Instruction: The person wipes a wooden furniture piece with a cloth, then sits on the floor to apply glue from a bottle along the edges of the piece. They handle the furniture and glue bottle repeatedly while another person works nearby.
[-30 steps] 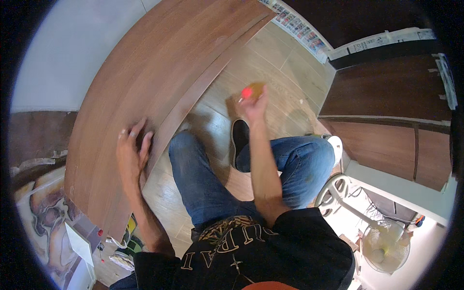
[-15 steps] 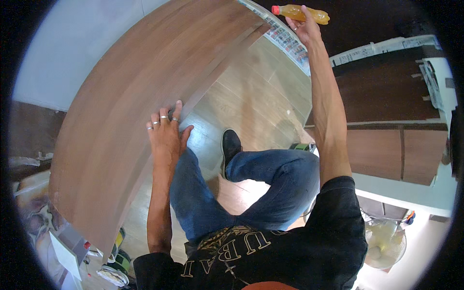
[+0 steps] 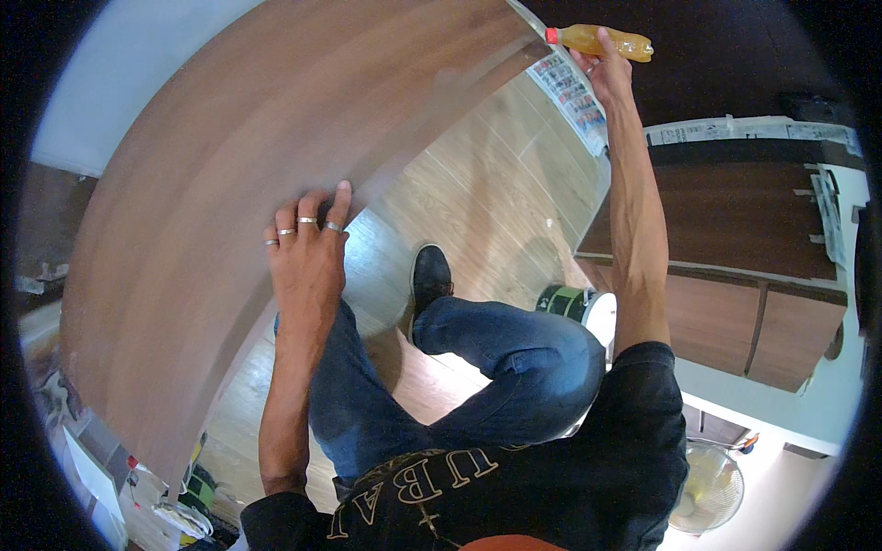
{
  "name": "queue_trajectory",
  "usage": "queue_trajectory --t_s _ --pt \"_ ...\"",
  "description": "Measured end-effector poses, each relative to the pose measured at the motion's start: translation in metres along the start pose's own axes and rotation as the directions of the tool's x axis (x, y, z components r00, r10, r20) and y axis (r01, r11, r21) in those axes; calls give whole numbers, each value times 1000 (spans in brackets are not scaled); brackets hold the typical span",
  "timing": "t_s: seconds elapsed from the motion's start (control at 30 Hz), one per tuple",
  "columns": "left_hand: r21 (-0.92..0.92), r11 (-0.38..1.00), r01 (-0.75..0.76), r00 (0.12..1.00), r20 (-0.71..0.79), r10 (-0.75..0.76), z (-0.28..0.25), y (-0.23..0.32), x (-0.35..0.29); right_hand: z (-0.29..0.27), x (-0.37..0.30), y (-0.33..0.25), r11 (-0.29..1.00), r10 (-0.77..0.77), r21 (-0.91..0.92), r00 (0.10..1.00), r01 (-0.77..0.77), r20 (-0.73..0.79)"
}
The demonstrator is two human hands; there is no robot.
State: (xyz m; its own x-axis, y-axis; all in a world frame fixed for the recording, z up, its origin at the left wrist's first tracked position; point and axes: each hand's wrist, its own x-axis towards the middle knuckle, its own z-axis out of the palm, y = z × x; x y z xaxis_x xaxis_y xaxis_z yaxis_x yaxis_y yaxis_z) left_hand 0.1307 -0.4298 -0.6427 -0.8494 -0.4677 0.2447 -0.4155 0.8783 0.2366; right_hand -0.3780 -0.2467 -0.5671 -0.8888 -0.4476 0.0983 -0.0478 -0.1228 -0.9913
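Observation:
A clear plastic bottle (image 3: 588,39) of yellow-orange liquid, with a red cap pointing left, lies sideways in the grip of my right hand (image 3: 609,78). That arm is stretched far forward, over the end of a long brown wood-grain panel (image 3: 193,193). My left hand (image 3: 308,243), with rings on several fingers, rests near the panel's closer edge. Its fingertips touch the wood surface and its fingers lie stretched out over it.
Printed paper (image 3: 574,101) lies beyond the panel's far end, next to a dark surface (image 3: 717,69). A green-and-white bucket (image 3: 574,303) stands by my knee on the wood-look floor (image 3: 459,184). At right are brown cabinet fronts (image 3: 707,317) and a fan (image 3: 707,487).
In the picture, the bottle and my right hand have shifted slightly right and down. My left hand has moved slightly left against the panel. More of the bucket shows as the view shifts.

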Motion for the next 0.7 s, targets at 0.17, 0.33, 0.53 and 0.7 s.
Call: queue_trajectory --t_s 0.17,0.33,0.53,0.7 --pt "-33 999 12 1000 26 -11 -8 4 4 -4 11 6 1000 11 -23 1000 -11 -8" --pt "-42 998 39 998 57 -37 -11 5 5 1 23 14 997 -21 -77 1000 20 -14" --pt "-57 997 47 997 65 -43 -14 6 5 15 26 17 972 -108 -206 994 111 29" --pt "-108 993 55 998 33 -51 -13 4 4 20 27 12 974 -23 -225 999 27 24"
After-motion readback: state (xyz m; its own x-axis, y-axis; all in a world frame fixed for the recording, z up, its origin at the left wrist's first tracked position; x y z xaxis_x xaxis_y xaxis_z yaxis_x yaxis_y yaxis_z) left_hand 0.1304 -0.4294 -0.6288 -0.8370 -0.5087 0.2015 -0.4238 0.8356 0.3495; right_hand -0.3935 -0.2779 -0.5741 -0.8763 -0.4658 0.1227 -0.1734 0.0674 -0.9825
